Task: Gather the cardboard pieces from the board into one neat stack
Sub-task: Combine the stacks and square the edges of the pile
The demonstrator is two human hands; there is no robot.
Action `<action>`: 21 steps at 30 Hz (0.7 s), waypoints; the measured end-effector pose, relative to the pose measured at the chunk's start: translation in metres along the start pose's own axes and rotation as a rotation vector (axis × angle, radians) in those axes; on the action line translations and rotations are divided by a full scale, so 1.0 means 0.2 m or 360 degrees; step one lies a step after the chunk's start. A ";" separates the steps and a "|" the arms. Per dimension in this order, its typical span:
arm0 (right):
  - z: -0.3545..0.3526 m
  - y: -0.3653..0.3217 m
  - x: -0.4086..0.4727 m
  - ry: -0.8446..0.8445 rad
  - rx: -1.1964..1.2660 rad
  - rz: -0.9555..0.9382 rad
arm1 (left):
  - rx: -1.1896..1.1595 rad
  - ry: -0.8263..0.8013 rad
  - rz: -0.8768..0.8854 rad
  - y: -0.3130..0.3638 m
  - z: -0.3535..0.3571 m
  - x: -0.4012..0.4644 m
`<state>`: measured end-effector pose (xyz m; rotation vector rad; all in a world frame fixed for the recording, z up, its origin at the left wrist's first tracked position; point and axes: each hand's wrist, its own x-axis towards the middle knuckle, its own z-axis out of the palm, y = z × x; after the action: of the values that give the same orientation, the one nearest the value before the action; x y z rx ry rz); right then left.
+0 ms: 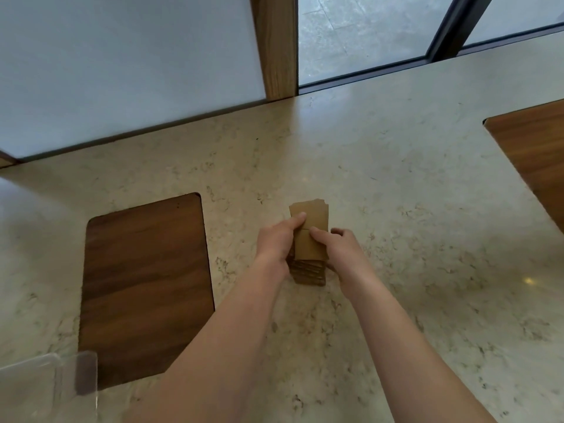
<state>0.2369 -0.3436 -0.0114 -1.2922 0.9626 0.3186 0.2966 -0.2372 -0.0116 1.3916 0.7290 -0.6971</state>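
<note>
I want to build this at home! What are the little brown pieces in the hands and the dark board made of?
The stack of flat tan pieces looks like corrugated cardboard: matte faces, wavy ribs along the near edges. The dark brown rounded-corner board looks like wood or a wood-look veneer, with grain streaks and a smooth, low sheen.

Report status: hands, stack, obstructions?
Left hand and right hand both grip cardboard stack on counter. Top piece offset, not squared. Board bare. Nothing in the way.
</note>
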 end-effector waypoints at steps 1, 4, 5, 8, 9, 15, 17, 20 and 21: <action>-0.01 0.01 0.02 -0.0066 0.0003 0.0043 | -0.0019 -0.0052 -0.0064 0.00 -0.01 0.00; -0.05 0.00 0.04 -0.0206 -0.0069 0.0017 | 0.0013 -0.0199 -0.0225 -0.01 -0.05 -0.02; -0.06 -0.01 0.04 -0.0238 -0.0123 0.0010 | 0.0039 -0.0227 -0.0252 -0.02 -0.06 -0.02; -0.09 -0.01 0.07 -0.0421 -0.0244 0.0004 | 0.0062 -0.0277 -0.0285 -0.03 -0.07 -0.04; -0.10 -0.01 0.07 -0.0497 -0.0283 0.0004 | 0.0074 -0.0282 -0.0285 -0.03 -0.08 -0.05; -0.10 0.05 0.06 -0.0851 -0.0676 0.0033 | -0.0203 -0.0240 -0.0309 -0.23 -0.23 -0.20; -0.07 0.07 0.03 -0.1001 -0.0902 0.0060 | -0.0389 -0.0182 -0.0291 -0.35 -0.31 -0.30; 0.01 0.08 -0.05 -0.1266 -0.1339 0.0088 | -0.0717 -0.0066 -0.0368 -0.54 -0.42 -0.46; 0.05 0.09 -0.09 -0.1356 -0.1527 0.0076 | -0.0839 -0.0040 -0.0400 -0.60 -0.45 -0.51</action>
<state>0.2181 -0.3233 -0.0108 -1.7270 0.0545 1.3557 0.1343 -0.1529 -0.0064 0.8171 0.9951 -0.6537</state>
